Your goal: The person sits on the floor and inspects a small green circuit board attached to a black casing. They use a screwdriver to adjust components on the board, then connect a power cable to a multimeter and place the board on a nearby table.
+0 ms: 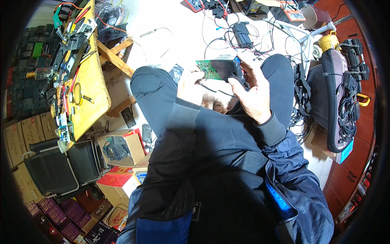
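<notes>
Above my lap, between my knees, I hold a circuit board [209, 70] with a green left part and a flat black piece covering its right part. My left hand [191, 84] pinches the board's left end, with the thumb on top. Round the right end, at a dark block, curl the thumb and fingers of my right hand [253, 86]. A thin black cable [209, 88] runs from beside my left hand under the board. What lies on the underside of the board is hidden.
A yellow bench [92, 95] crowded with tools stands at the left, above a black folding chair [65, 168] and open cardboard boxes [118, 183]. Ahead on the white floor lie a black power adapter [242, 35] and tangled cables. A cushioned seat [334, 101] draped with cables stands at the right.
</notes>
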Demonstrator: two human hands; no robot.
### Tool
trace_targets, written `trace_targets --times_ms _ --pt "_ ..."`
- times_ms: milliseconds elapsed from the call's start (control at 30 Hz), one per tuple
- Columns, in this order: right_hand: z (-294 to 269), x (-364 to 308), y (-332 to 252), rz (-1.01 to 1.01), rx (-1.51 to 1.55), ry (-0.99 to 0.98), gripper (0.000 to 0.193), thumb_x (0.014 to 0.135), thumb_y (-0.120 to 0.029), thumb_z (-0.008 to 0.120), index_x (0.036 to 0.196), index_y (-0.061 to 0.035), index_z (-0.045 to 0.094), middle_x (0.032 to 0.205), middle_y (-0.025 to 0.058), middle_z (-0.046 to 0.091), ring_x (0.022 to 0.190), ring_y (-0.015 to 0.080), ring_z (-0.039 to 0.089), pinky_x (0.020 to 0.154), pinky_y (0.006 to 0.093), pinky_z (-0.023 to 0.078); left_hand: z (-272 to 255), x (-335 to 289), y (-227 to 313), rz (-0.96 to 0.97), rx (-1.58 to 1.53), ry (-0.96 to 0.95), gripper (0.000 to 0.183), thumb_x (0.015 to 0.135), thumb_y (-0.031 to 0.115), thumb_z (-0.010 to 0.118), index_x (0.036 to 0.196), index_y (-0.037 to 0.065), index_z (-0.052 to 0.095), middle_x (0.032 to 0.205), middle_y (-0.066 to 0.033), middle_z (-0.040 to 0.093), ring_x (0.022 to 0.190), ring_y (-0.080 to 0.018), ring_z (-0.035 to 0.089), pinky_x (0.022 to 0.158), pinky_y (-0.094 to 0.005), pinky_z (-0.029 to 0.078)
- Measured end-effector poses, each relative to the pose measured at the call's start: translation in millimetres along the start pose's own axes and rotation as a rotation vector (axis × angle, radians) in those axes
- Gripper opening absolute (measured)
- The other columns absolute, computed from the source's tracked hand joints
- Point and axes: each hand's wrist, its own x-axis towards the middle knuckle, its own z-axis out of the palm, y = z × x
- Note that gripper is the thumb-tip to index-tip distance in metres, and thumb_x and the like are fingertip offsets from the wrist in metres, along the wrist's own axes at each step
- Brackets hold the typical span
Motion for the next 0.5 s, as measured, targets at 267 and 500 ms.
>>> trace_targets --times_ms 267,500 --pt "-2 7 0 0.048 0.124 0.052 0.065 0.087 0.002 0.073 0.148 -0.0012 0.051 0.134 0.0112 0.062 0.123 0.0191 0.059 0.106 0.0325 0.048 -1 3 2 -0.048 -0.041 -0.039 0.006 0.094 0.004 0.058 0.099 0.002 0.060 0.092 -0.0064 0.057 0.088 -0.0185 0.058 0.088 -0.0329 0.052" --pt "-3 12 0 0.076 0.144 0.074 0.066 0.086 0.005 0.072 0.148 -0.0010 0.051 0.132 0.0099 0.064 0.122 0.0169 0.059 0.103 0.0303 0.049 -6 -3 -4 0.088 0.308 -0.131 0.020 0.100 0.006 0.056 0.118 -0.002 0.061 0.101 -0.0088 0.062 0.097 -0.0176 0.060 0.091 -0.0315 0.051"
